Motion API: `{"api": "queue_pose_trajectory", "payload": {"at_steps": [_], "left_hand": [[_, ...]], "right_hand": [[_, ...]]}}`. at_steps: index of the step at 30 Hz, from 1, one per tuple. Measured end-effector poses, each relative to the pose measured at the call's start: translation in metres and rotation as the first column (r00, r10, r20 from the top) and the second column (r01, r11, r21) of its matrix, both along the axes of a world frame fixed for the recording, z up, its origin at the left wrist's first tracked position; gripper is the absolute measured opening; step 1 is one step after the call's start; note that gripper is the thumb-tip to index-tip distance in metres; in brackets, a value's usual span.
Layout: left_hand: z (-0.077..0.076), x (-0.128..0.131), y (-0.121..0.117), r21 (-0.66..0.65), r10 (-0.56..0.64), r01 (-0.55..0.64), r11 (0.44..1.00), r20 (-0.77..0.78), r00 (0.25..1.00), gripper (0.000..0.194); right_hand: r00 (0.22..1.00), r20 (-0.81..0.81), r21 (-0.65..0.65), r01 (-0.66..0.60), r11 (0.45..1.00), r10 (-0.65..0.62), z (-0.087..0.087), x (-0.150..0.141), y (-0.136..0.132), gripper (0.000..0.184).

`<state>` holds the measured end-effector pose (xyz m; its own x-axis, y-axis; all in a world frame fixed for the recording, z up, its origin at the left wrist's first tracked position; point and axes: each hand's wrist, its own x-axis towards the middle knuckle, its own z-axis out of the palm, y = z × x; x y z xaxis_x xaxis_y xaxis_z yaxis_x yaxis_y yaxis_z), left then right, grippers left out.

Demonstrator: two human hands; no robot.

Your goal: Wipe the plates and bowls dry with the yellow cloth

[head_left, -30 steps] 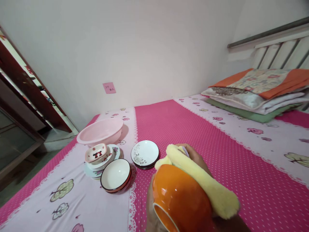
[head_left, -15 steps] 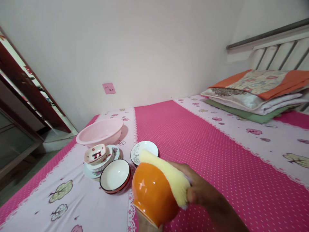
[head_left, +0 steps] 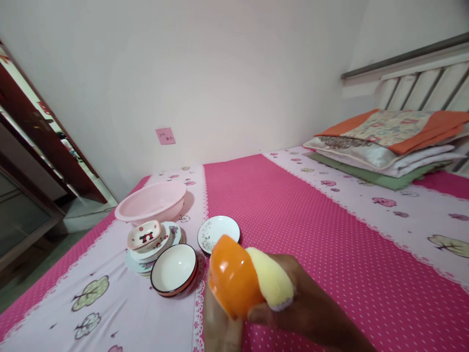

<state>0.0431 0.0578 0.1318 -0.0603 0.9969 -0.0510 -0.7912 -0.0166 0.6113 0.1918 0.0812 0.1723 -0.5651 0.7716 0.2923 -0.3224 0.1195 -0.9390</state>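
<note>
A bowl (head_left: pixel 236 278) and cloth (head_left: pixel 273 278) above the bed (head_left: pixel 311 234)

Well in from its left and far edges, the left hand (head_left: pixel 221 320) holds the bowl; the right hand (head_left: pixel 287 296) grips the cloth against it, blurred thumb apparently touching the bowl.

Soft even light, white glints on orange bowl (head_left: pixel 236 278), slightly blurred fingers (head_left: pixel 258 313), stretched edges

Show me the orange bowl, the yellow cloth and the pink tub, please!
Orange bowl (head_left: pixel 236 278): head view, on its shiny outer side.
Yellow cloth (head_left: pixel 271 281): head view, on the middle of its fluffy part.
Pink tub (head_left: pixel 171 214): head view, on its outer wall.
</note>
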Motion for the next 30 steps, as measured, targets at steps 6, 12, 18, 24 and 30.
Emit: {"api": "queue_pose_trajectory", "payload": {"at_steps": [6,12,18,24,30], "left_hand": [[-0.004,0.018,0.014,0.039,-0.015,0.013,0.999,0.047,0.999,0.064],[-0.024,0.017,0.018,0.040,0.039,-0.041,0.998,0.059,0.998,0.061],[-0.024,0.008,0.014,0.164,0.025,-0.029,0.986,0.022,0.999,0.070],[-0.032,-0.005,0.009,0.200,-0.002,-0.004,0.980,0.027,1.000,0.063],[-0.032,-0.005,0.017,0.064,-0.175,0.167,0.984,0.142,0.974,0.044]], "right_hand": [[0.819,0.298,0.353,0.383,0.854,-0.490,-0.001,-0.003,0.005,0.018],[0.823,0.395,0.383,0.256,0.888,-0.408,-0.002,-0.008,0.001,0.027],[0.916,0.212,0.218,0.294,0.930,-0.340,-0.002,-0.008,-0.003,0.034],[0.933,0.186,0.423,0.208,0.882,-0.309,0.007,-0.004,-0.006,0.015],[0.841,0.444,0.437,0.099,0.894,-0.310,0.003,-0.006,-0.007,0.026]]}}
